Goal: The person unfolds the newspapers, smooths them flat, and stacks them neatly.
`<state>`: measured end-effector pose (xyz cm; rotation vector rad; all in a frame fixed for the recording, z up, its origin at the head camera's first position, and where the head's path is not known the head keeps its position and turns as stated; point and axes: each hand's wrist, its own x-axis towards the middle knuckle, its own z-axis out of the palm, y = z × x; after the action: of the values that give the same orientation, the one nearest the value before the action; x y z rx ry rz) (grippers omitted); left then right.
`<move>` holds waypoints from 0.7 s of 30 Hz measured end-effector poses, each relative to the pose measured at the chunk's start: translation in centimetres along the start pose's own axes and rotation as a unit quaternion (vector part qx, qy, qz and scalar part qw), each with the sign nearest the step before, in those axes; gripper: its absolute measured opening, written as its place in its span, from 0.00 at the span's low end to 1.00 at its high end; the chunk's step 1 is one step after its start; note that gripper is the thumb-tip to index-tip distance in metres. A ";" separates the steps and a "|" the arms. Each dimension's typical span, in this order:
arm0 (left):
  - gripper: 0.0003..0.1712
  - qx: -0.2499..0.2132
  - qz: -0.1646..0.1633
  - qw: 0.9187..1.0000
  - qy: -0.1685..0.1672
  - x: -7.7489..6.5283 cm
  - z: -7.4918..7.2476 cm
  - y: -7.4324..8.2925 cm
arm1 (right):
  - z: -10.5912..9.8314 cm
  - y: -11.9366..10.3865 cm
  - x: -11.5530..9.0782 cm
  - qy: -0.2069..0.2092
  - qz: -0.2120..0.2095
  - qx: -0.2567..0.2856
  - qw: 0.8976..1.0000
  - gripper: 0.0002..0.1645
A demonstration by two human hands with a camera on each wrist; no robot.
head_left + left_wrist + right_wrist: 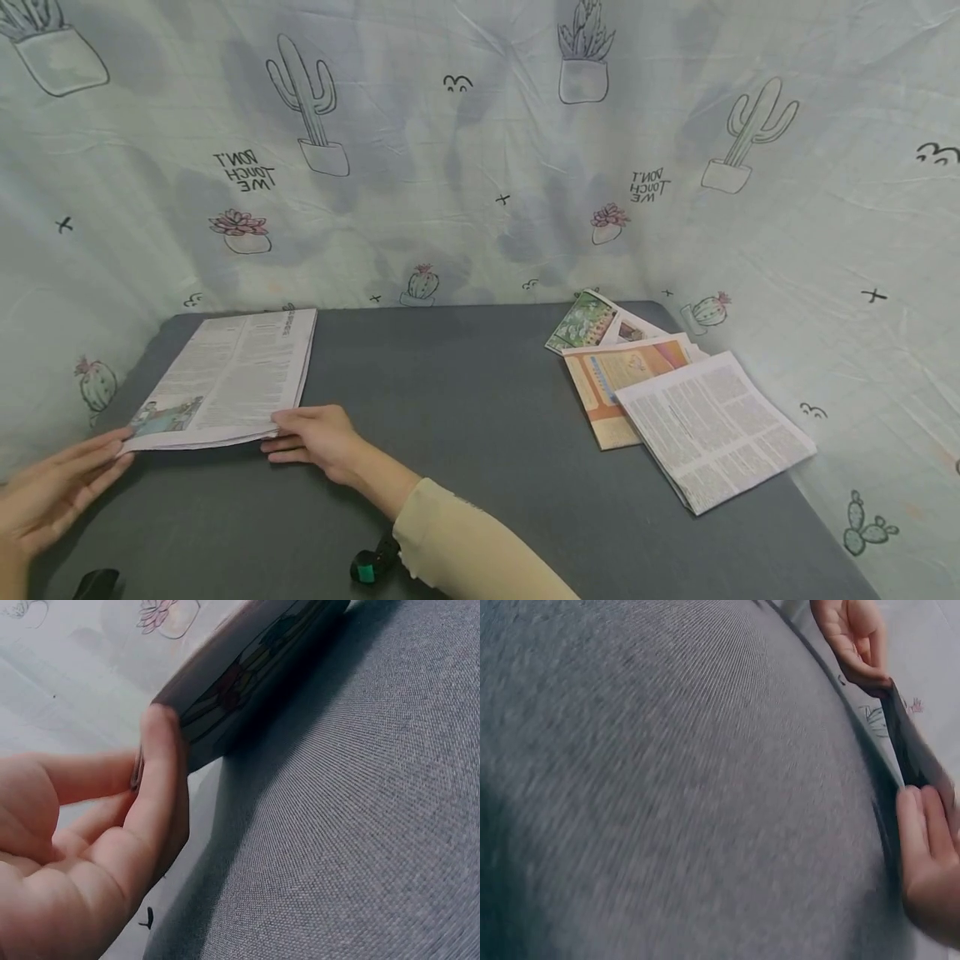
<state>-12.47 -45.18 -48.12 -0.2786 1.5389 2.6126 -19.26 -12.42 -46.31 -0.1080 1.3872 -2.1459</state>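
A cactus-print curtain [465, 158] hangs behind and to the sides of a grey table [465, 425], where three papers [712, 429] overlap on the right, a white one uppermost. Well apart from them, on the table's left side, lies the newspaper [243, 375] in my grasp, its near edge raised off the surface. My left hand [67, 487] pinches the near left corner; my right hand [326, 437] pinches the near right, thumb above, fingers below. Both grips part only by the thickness of the folded layers. A small black thing [372, 565] with a green patch sits by my right sleeve [480, 542].

Doing this well, I judge, calls for corners at matching height, a light pinch that catches every layer, and a near edge drawn taut against sagging.

Whether the far edge rests on the table, I cannot tell. The underside shows just a shaded strip of drawing; the print is too small to read. My right hand is cropped in its own wrist view, and another dark thing [97, 585] is cut off at the head view's bottom edge.
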 end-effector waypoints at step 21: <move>0.24 0.152 0.017 0.980 -0.131 -0.5 4.5 -0.2 | -5.3 -3.0 -2.4 0.046 -0.022 -0.115 0.992 0.05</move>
<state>-12.46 -41.19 -46.08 0.1118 1.8182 2.2763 -20.44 -6.02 -45.54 -0.1302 1.6986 -2.0409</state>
